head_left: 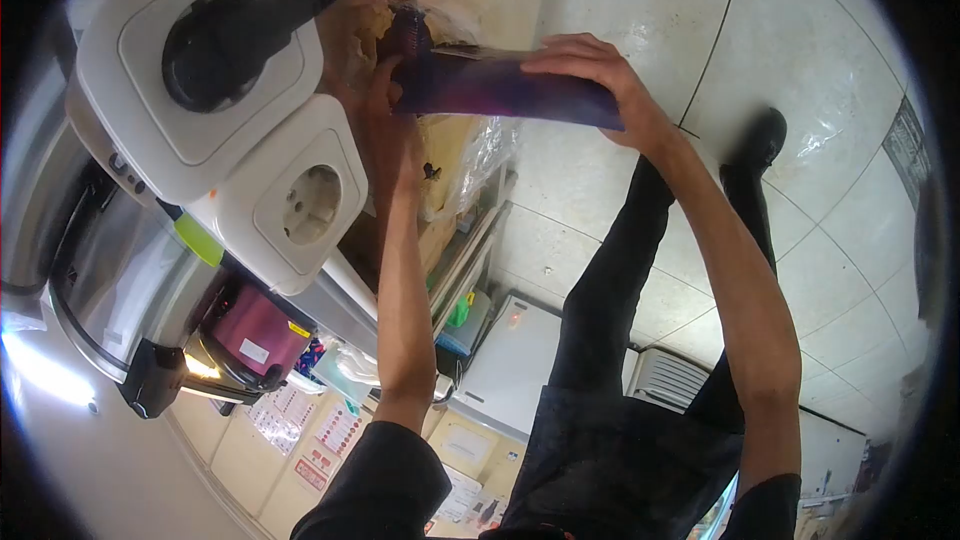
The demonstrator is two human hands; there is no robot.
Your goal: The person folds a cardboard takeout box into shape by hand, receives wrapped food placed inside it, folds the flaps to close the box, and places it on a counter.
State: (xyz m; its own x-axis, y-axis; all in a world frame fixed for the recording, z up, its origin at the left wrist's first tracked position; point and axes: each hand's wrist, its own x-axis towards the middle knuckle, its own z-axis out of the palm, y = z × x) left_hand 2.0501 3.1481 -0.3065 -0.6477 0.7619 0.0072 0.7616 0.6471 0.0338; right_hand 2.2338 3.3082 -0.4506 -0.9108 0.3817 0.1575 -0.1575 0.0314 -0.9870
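Note:
A long, dark purple flat-sided item (500, 92), perhaps a box or folded sheet, spans the space between my two hands. My left hand (388, 100) is closed at its left end, with the fingers partly in shadow. Around the right end my right hand (602, 85) is wrapped, its fingers over the upper edge and part of it hidden behind the item. Just behind and beneath the item lies an opened carton (510, 5) with torn brown edges and clear plastic wrap (482, 165). A dark ribbed object (406, 28) shows at the torn opening, close to my left hand.
White wall sockets (312, 202), one holding a black plug (215, 45), stand close at the left. A pink appliance (258, 338) is at the lower left. Below is a white cabinet (510, 360). My legs (615, 270) stand on the tiled floor (640, 0).

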